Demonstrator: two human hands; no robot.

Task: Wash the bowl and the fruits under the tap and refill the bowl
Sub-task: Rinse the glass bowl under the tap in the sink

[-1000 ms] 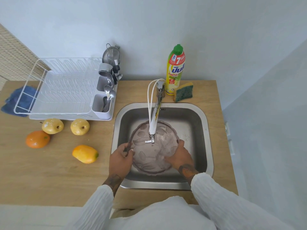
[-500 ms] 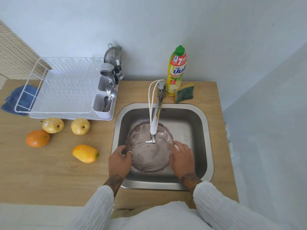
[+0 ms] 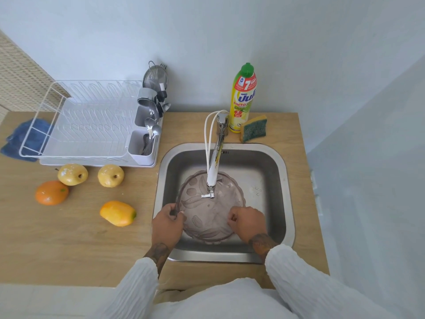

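We are looking down at a steel sink [image 3: 279,171] set in a wooden counter, and we are taking everything by its place relative to that sink. Well to the left of the sink, four fruits are lying on the counter: an orange [image 3: 51,192] farthest out, two yellow apples [image 3: 72,174] [image 3: 110,175] nearer, their stem dimples facing roughly toward the sink, and a mango [image 3: 118,213] closest, its long axis running left to right with the greenish tip pointing at the sink. We are judging the fruits firm and light, easy to cup whole in one palm, though slick once wet. Inside the sink, under the tap [image 3: 212,173], a translucent pinkish bowl [image 3: 207,217] is sitting with its mouth facing up; being round, it has no long axis. It looks like thin pressed glass or hard plastic, we cannot tell which, so we are treating it as stiff, fairly light, slippery when wet and liable to chip against the steel. The scalloped rim is the sound place to hold. Our left hand [image 3: 166,223] is pinching that rim at the bowl's left edge, thumb inside. Our right hand [image 3: 247,223] is resting inside the bowl's right half, fingers curled loosely down against the inner wall, apparently rubbing it; whether they are gripping anything, we cannot tell.
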